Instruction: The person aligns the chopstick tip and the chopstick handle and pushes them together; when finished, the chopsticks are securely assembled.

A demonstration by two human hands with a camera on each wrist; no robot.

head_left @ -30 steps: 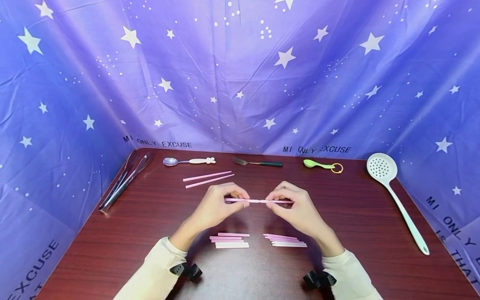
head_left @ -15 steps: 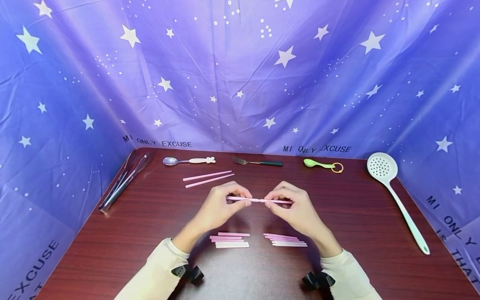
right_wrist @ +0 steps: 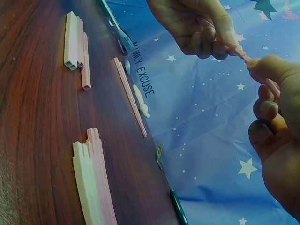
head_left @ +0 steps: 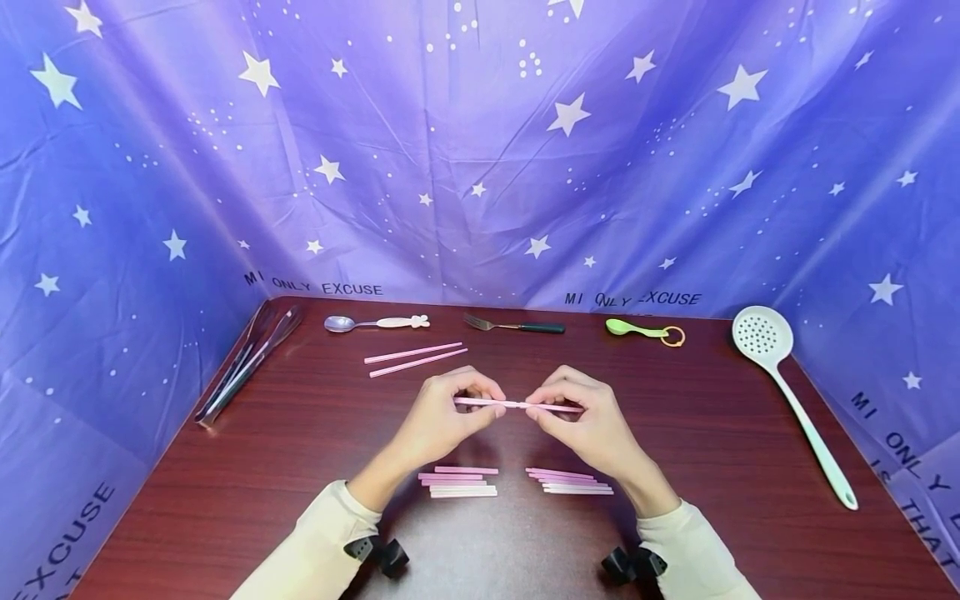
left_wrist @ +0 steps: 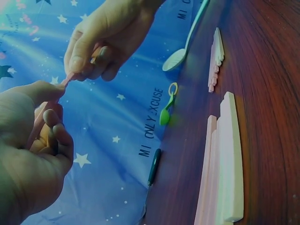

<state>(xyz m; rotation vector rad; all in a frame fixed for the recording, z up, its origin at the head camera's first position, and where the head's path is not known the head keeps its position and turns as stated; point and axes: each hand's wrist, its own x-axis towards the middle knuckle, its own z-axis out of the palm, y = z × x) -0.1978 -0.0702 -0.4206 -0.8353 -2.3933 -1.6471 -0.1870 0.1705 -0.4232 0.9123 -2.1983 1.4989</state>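
Above the table my left hand (head_left: 446, 417) pinches a pink chopstick piece (head_left: 474, 402) between thumb and fingers. Facing it, my right hand (head_left: 585, 415) pinches another pink chopstick piece (head_left: 562, 408). The two pieces meet end to end in the short gap between my fingertips; whether they are fully joined I cannot tell. Below the hands lie two groups of short pink and white chopstick pieces, a left group (head_left: 459, 480) and a right group (head_left: 570, 481). Two longer pink chopsticks (head_left: 417, 363) lie beyond my left hand.
Along the back of the dark red table (head_left: 225, 517) lie a whisk-like metal utensil (head_left: 247, 367), a spoon (head_left: 375, 322), a fork (head_left: 517, 326) and a green spoon (head_left: 641, 328) with a ring. A pale slotted ladle (head_left: 795, 400) lies at right. Starry cloth (head_left: 480, 142) hangs behind.
My fingertips have come slightly closer together, the left hand shifting a little right and the right hand a little left. Both keep their pinch on the chopstick pieces. Everything on the table stays put.
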